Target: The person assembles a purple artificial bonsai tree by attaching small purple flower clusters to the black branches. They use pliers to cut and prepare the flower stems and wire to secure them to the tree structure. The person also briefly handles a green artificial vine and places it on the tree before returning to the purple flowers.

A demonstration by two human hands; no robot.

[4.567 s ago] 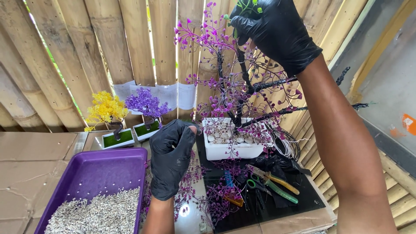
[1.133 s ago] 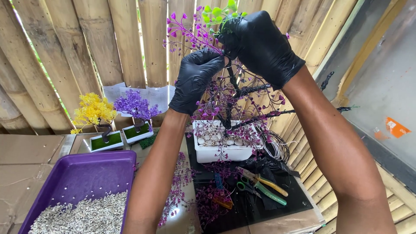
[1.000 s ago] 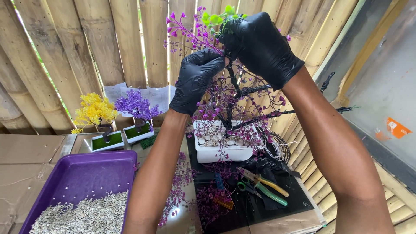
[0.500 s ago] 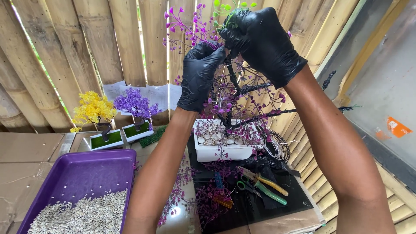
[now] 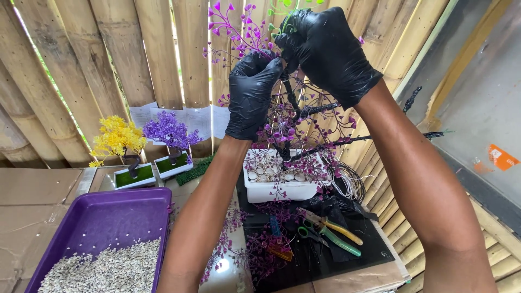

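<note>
High above the surface (image 5: 347, 279), against the bamboo wall (image 5: 108, 65), both black-gloved hands worked at the crown of a wire tree (image 5: 296, 130) with purple bead-like leaves. The tree stood rooted in a white rectangular pot (image 5: 279, 190) filled with pale pebbles, near the back of a black mat (image 5: 325, 260). The left hand (image 5: 251, 95) had its grip closed around the dark trunk just below the top, fingers wrapped and thumb pressed in. The right hand (image 5: 328, 49) was closed over the uppermost stem, where a purple branch (image 5: 233, 32) and a small green sprig (image 5: 287, 8) fanned out; what exactly lay under its fingers was hidden by the glove.

Below, pliers with yellow handles (image 5: 339, 230) and a green-handled cutter (image 5: 331, 241) lay on the mat beside loose purple sprigs (image 5: 260, 255) and a coil of thin wire (image 5: 347, 182). A purple tray (image 5: 103, 228) of pale gravel sat to the left, with a yellow miniature tree (image 5: 116, 141) and a violet miniature tree (image 5: 169, 133) behind it.

The risk, as I judged it, was leverage: both hands pulled high on a slender trunk while nothing steadied the pot, so a hard twist could have tipped it, spilling pebbles onto the tools. Too tight a squeeze could also have bent the fine branches or stripped leaves.
</note>
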